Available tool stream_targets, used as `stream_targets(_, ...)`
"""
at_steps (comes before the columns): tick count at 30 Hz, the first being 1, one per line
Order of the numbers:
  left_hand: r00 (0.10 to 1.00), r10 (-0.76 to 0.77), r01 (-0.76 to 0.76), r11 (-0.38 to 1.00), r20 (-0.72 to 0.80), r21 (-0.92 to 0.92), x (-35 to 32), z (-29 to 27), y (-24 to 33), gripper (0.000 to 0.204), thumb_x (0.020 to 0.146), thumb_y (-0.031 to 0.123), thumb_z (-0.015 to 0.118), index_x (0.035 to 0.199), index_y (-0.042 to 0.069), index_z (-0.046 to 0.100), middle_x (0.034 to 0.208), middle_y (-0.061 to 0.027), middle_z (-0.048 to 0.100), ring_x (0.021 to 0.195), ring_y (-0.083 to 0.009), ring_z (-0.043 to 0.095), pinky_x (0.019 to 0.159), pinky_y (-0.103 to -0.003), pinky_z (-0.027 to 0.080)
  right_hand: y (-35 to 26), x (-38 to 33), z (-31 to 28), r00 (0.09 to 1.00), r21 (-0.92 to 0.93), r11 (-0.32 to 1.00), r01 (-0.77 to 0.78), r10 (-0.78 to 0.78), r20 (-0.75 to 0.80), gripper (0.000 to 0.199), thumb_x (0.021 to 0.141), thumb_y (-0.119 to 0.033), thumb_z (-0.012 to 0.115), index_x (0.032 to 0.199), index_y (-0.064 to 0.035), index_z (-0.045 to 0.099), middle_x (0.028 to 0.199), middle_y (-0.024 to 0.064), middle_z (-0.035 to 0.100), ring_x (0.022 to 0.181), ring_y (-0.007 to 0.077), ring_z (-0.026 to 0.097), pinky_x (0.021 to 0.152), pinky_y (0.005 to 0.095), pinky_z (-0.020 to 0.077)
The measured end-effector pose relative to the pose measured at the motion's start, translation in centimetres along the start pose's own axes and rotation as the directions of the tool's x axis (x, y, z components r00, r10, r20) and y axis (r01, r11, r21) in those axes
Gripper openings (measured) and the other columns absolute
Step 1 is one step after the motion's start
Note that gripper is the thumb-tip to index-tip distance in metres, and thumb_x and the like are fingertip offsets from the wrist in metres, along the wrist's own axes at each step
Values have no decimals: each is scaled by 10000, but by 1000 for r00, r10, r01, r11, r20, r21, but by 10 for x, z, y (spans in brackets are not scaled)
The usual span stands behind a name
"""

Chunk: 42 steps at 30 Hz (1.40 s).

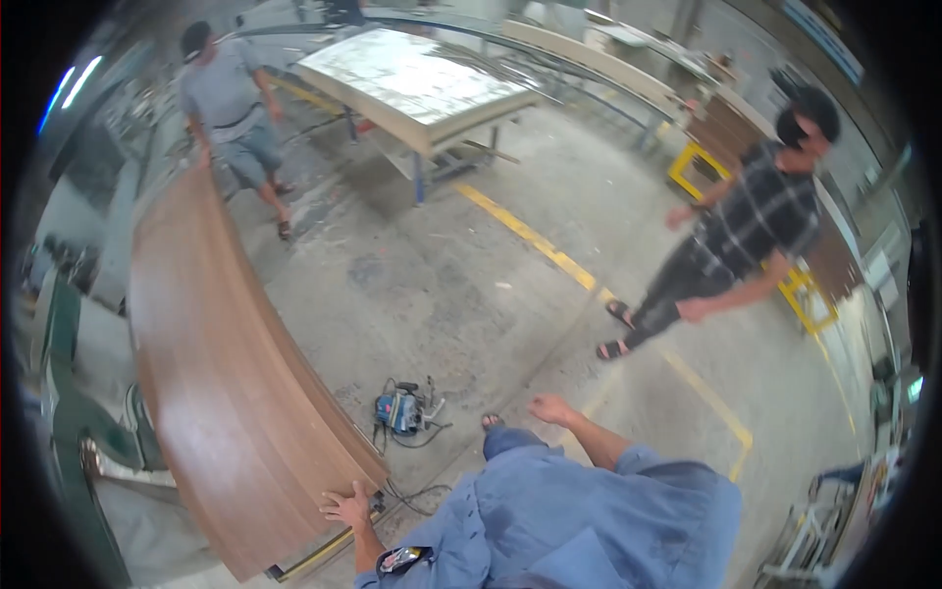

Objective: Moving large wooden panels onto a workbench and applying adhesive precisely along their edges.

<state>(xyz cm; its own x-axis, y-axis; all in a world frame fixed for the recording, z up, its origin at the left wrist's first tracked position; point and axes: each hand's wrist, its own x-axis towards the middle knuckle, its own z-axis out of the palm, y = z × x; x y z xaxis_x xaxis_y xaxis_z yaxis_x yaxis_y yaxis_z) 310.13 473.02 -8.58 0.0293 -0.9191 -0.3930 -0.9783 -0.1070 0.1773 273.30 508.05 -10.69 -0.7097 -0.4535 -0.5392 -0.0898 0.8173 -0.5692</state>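
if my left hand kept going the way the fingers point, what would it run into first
The left hand already rests on the near end of the long brown wood panel, fingers pointing up and left across it. Going on, it would likely just slide along the board's surface; depth is hard to judge.

A long brown wood panel (pixel 211 363) fills the left side, blocking any path that way; the left hand (pixel 345 508) rests on its near corner. Just right of the panel, a blue power tool (pixel 400 410) and its looping cord (pixel 417 491) lie on the concrete floor (pixel 442 285). The right hand (pixel 552 407) hangs free over open floor. Farther right stands a person in a plaid shirt (pixel 760 221); a work table (pixel 417 83) closes off the far side.
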Motion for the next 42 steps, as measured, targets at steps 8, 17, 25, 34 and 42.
stream_targets(8,990,-110,119,988,87,-101,-4,-17,19,1158,638,600,667,1459,106,18,1432,-370,-32,1334,-519,16,1086,-536,160,11,79,-91,994,129,989,69,-57,-97,449,801,-224,591,1161,39,542,888,135,646,726,172,621,638,292,495)
stream_targets(17,956,-263,280,950,127,-135,1,-32,27,1224,591,554,746,1460,162,-22,1475,-278,-65,1365,-452,4,1042,-616,203,-57,109,-130,987,89,985,145,-151,60,468,809,-186,573,1205,51,497,897,143,643,758,170,613,631,285,481)
stream_targets(25,962,-258,269,952,88,-149,0,-36,26,1213,593,511,766,1461,173,-11,1484,-258,-48,1368,-440,10,1033,-629,207,-139,110,-131,946,27,965,262,-262,191,460,817,-178,576,1215,39,496,874,131,646,770,174,602,657,298,477)
stream_targets(34,973,-225,229,957,40,-176,8,-27,22,1240,578,514,779,1460,145,-10,1463,-309,-32,1351,-482,20,1064,-571,202,-205,140,-131,889,-2,913,409,-397,228,429,824,-180,580,1193,29,523,840,104,641,781,145,588,705,279,464)
stream_targets(42,936,-350,353,921,44,-168,26,-16,37,1174,626,600,690,1462,140,4,1466,-305,-30,1355,-475,25,1084,-533,180,-222,244,-122,912,-38,965,259,-231,339,414,807,-171,597,1161,36,545,824,97,636,738,135,581,649,276,461)
